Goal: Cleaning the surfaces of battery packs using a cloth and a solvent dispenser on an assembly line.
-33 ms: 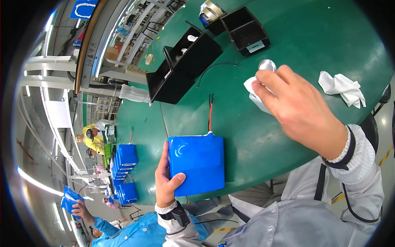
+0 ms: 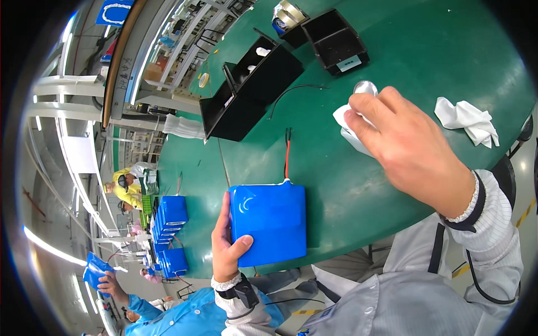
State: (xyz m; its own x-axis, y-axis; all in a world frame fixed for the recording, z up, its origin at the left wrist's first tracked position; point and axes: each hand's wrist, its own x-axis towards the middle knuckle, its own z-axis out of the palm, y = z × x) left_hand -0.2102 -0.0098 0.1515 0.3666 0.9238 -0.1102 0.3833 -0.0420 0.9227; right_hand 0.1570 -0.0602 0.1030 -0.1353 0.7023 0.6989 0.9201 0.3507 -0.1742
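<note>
A blue-wrapped battery pack (image 2: 269, 224) stands near the table's front edge, with red and black wires (image 2: 288, 154) rising from its top. My left hand (image 2: 228, 246) grips its left side, the thumb across the front face. Further right, my right hand (image 2: 406, 145) is closed over a white object (image 2: 350, 131) with a round silvery top (image 2: 366, 88). My fingers hide much of it, so I cannot tell whether it is a bottle or a cloth against one. A crumpled white cloth (image 2: 466, 121) lies to the right of that hand.
Black bins (image 2: 249, 92) and a black tray (image 2: 336, 42) stand at the back of the green table (image 2: 426, 50). A loose black cable (image 2: 291, 89) lies beside the bins. More blue packs (image 2: 171, 213) sit at the left. A person in blue (image 2: 174, 319) holds another pack (image 2: 95, 271).
</note>
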